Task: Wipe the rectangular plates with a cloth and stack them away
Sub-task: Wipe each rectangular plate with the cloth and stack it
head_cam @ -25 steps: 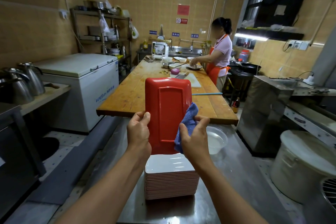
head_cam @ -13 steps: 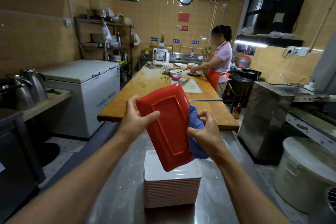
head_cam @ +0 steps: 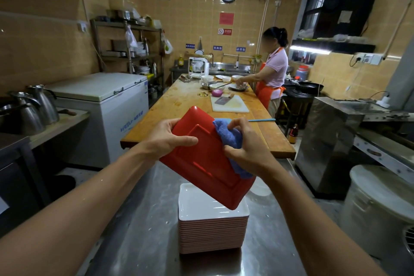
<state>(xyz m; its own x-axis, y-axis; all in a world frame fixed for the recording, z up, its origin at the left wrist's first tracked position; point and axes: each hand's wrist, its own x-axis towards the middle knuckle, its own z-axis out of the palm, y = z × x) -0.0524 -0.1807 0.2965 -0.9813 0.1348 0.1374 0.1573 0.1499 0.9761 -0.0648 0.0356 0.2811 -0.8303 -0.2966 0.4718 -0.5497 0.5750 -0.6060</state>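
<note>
I hold a red rectangular plate (head_cam: 201,163) tilted in the air, its underside facing me, above a stack of rectangular plates (head_cam: 212,231) with a white top face. My left hand (head_cam: 165,139) grips the plate's upper left edge, thumb across the underside. My right hand (head_cam: 248,148) holds a blue cloth (head_cam: 228,136) bunched against the plate's right edge, fingers curled round cloth and rim. The stack stands on the steel counter (head_cam: 145,242) directly below the plate.
A long wooden table (head_cam: 179,110) stretches ahead with a white cutting board (head_cam: 233,105), cleaver and bowls. A person in an orange apron (head_cam: 273,78) works at its far right. A white chest freezer (head_cam: 100,105) stands left; a white lidded bucket (head_cam: 380,208) right.
The plate has swung from upright to slanted, its lower end now toward the right. My right hand with the cloth has moved up along the plate's right edge.
</note>
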